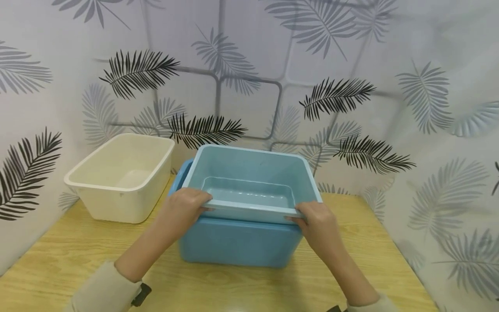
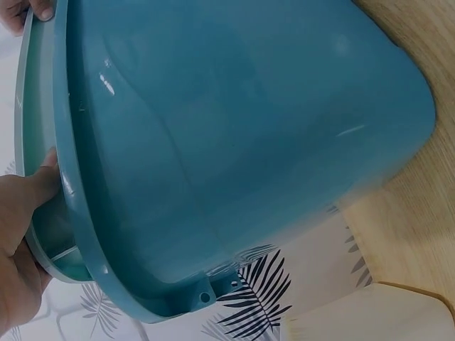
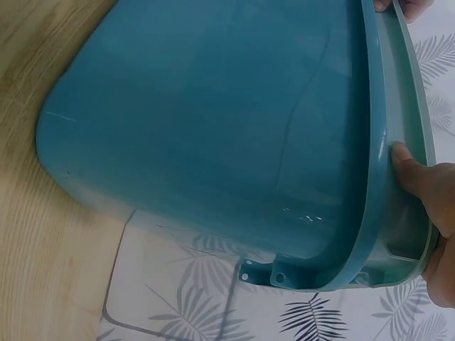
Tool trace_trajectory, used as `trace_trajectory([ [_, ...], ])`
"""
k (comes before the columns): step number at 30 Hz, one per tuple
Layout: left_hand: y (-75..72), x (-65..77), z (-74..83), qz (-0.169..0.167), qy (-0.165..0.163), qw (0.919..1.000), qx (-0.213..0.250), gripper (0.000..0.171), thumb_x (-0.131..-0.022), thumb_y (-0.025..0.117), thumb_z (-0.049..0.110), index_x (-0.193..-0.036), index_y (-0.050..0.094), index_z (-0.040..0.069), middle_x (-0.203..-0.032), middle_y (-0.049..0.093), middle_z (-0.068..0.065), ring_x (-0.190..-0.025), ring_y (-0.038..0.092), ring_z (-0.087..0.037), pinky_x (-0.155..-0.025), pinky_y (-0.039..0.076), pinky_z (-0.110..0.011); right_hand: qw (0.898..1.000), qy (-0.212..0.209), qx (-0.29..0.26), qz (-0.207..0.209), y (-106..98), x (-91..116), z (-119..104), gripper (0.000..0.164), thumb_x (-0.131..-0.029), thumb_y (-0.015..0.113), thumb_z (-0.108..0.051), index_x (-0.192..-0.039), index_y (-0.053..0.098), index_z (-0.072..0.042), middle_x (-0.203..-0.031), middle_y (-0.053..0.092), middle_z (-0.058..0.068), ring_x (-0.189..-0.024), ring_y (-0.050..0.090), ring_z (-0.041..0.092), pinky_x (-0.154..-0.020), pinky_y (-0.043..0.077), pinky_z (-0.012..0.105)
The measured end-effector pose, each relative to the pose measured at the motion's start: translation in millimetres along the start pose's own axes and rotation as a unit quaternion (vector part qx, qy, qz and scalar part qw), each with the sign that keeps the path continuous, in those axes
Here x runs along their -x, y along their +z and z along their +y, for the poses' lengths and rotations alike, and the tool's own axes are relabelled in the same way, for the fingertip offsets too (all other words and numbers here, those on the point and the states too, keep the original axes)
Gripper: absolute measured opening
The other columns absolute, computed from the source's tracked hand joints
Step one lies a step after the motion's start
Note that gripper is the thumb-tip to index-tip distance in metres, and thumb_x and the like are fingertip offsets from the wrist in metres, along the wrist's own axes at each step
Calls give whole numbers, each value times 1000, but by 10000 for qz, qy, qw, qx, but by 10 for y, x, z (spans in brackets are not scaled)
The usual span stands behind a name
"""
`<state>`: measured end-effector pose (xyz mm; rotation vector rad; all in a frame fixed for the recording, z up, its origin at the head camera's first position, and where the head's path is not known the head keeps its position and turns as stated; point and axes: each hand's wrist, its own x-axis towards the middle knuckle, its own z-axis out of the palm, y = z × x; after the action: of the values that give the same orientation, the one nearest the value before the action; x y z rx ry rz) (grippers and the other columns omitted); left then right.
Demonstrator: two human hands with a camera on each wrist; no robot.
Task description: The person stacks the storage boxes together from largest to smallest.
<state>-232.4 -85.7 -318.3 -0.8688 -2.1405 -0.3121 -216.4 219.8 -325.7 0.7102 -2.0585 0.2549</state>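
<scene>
A pale blue plastic bin [image 1: 249, 186] sits partly inside a darker blue bin [image 1: 238, 242], its rim standing above the darker one's. At the near left of the pale rim my left hand [image 1: 191, 203] grips the edge, fingers over the top and thumb against the outer wall. My right hand [image 1: 317, 221] holds the same rim near its right corner in a like way. Both wrist views show the darker bin's wall [image 2: 249, 128] filling most of the picture, with holed tabs [image 3: 266, 273] below its rim. The inside of the pale bin holds nothing.
A cream bin [image 1: 121, 203] stands on the wood-grain table [image 1: 218, 288], left of the blue bins. Behind the table hangs a pale cloth [image 1: 253, 52] with a leaf print, which also runs along both sides.
</scene>
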Motion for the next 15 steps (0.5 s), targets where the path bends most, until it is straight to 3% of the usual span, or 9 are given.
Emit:
trace_trajectory([
  [8, 31, 51, -16, 12, -70, 10000, 51, 20, -66, 77, 16, -78, 64, 7, -70, 67, -2, -67, 63, -20, -65, 53, -33, 9999, 94, -59, -99, 50, 28, -20, 30, -55, 84, -8, -76, 62, -3, -71, 66, 6, -66, 61, 22, -60, 50, 33],
  [15, 47, 91, -11, -171, -219, 9996, 111, 18, -68, 76, 15, -79, 64, 8, -72, 67, -1, -68, 63, -19, -65, 53, -33, 9994, 202, -87, -260, 77, 51, -36, 30, -56, 84, -8, -75, 62, -4, -70, 65, 6, -65, 60, 20, -59, 49, 32],
])
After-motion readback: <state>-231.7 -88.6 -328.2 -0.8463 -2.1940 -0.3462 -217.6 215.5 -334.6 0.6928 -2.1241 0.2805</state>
